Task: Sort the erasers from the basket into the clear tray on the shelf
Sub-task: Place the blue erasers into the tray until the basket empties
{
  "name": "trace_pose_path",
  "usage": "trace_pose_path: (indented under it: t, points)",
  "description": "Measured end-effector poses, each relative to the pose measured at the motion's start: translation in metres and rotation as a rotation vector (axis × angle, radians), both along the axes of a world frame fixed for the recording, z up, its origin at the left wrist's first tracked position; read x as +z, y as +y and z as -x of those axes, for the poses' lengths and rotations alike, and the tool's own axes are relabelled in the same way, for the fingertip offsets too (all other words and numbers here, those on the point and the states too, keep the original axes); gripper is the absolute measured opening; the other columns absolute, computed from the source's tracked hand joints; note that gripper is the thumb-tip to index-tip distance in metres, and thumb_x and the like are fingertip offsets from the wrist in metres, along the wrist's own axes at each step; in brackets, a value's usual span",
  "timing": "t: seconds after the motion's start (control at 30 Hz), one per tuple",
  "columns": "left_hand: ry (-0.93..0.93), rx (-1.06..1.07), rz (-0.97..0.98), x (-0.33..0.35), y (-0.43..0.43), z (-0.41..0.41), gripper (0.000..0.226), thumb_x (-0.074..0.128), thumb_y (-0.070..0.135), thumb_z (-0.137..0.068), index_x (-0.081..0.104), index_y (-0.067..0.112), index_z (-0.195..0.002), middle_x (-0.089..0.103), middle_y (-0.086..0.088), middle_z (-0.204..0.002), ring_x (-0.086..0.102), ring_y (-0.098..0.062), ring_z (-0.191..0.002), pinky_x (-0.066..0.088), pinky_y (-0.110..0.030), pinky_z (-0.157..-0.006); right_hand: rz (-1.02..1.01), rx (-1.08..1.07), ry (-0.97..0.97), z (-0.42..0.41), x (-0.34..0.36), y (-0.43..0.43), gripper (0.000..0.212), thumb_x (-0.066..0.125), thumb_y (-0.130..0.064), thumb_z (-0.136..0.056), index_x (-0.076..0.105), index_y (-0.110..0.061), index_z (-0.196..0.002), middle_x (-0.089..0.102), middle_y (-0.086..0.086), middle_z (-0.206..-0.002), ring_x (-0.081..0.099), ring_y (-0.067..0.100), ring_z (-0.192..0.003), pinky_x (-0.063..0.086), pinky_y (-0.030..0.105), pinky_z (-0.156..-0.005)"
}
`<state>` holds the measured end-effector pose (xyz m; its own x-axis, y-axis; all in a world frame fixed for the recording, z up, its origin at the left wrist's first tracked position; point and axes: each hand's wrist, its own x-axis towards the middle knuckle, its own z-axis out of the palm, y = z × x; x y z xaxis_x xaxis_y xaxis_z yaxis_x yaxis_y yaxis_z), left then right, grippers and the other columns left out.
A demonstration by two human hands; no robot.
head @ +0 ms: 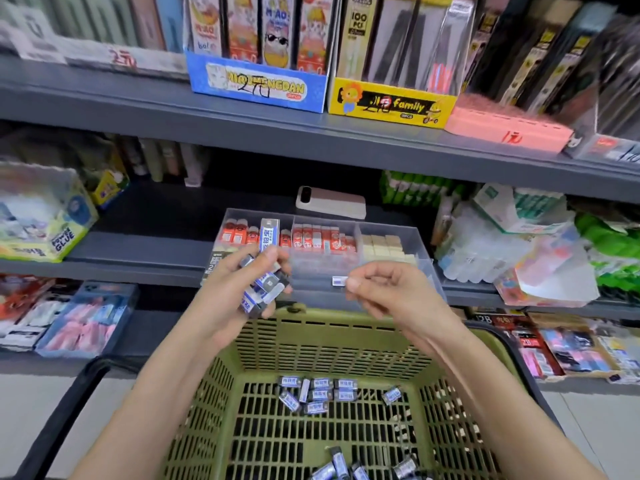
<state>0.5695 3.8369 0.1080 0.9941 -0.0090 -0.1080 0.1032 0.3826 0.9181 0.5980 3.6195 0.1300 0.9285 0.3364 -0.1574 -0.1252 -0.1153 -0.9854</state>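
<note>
Logged basket (346, 317) below tray (415, 244), erasers (317, 393) loose inside. Noted bunch (266, 289) gripped in curled left hand (228, 289) before tray, likely as stock. Noted single eraser (339, 281) pinched by right hand (381, 289) at tray front, apparently for slotting.

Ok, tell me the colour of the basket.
The basket is olive green; the head view shows it best.
</note>
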Motion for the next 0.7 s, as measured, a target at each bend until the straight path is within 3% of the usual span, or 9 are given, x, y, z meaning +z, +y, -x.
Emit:
trace_pose_path:
  t: [0.1,0.2,0.3,0.4,0.5,0.57,0.7]
  points:
    - [-0.033,0.046,0.016,-0.003,0.007,-0.006,0.02,0.06,0.034,-0.082,0.072,0.019,-0.08,0.066,-0.003,-0.08,0.062,-0.015,-0.058,0.036,-0.019,-0.038,0.11,-0.044,-0.11,-0.021,0.004,0.009,0.028,0.069,-0.028,-0.079,0.059,-0.014,-0.058,0.044,-0.012,-0.042,0.032,-0.001,-0.038,0.026,0.008,-0.041]
    - [-0.043,0.095,0.083,-0.008,0.008,-0.008,0.021,0.059,0.033,-0.082,0.072,0.016,-0.081,0.066,-0.003,-0.076,0.053,-0.012,-0.049,0.034,-0.02,-0.036,0.201,-0.039,-0.169,-0.039,0.002,0.018,0.037,0.061,-0.042,-0.081,0.051,-0.014,-0.06,0.038,-0.002,-0.051,0.034,0.007,-0.044,0.031,0.016,-0.042]
    - [-0.024,0.111,0.089,-0.011,0.008,-0.006,0.02,0.06,0.033,-0.08,0.072,0.017,-0.082,0.066,-0.003,-0.079,0.06,-0.014,-0.057,0.036,-0.022,-0.036,0.151,0.092,-0.1,-0.051,-0.003,0.026,0.025,0.047,-0.03,-0.096,0.053,-0.01,-0.082,0.06,0.008,-0.065,0.058,0.016,-0.048,0.048,0.022,-0.043]
    - [-0.013,0.126,0.068,-0.01,0.009,-0.004,0.02,0.06,0.033,-0.08,0.07,0.017,-0.085,0.066,-0.004,-0.083,0.064,-0.017,-0.064,0.037,-0.022,-0.037,0.352,0.246,-0.137,-0.059,-0.008,0.034,0.021,0.042,-0.024,-0.099,0.052,-0.011,-0.111,0.059,0.004,-0.065,0.047,0.009,-0.043,0.038,0.019,-0.043]
    - [0.0,0.151,0.073,-0.009,0.007,-0.001,0.023,0.062,0.035,-0.077,0.071,0.017,-0.086,0.067,-0.004,-0.082,0.064,-0.015,-0.063,0.037,-0.022,-0.038,0.571,0.461,-0.139,-0.066,-0.013,0.041,0.04,0.038,-0.01,-0.1,0.037,-0.02,-0.139,0.06,-0.002,-0.079,0.047,0.007,-0.059,0.042,0.02,-0.063]
    - [0.005,0.148,0.078,-0.009,0.008,0.0,0.021,0.062,0.036,-0.076,0.073,0.02,-0.084,0.068,-0.003,-0.082,0.064,-0.014,-0.063,0.037,-0.022,-0.038,0.559,0.484,-0.123,-0.069,-0.012,0.044,0.039,0.042,-0.003,-0.097,0.041,-0.019,-0.133,0.063,-0.001,-0.082,0.049,0.008,-0.061,0.041,0.024,-0.063]
    - [-0.002,0.141,0.091,-0.014,0.012,0.001,0.02,0.058,0.034,-0.082,0.072,0.019,-0.086,0.066,-0.003,-0.084,0.064,-0.016,-0.068,0.04,-0.022,-0.039,0.53,0.492,-0.044,-0.08,-0.009,0.043,0.006,0.057,-0.004,-0.09,0.06,-0.009,-0.089,0.069,0.004,-0.075,0.051,0.005,-0.051,0.039,0.023,-0.05]
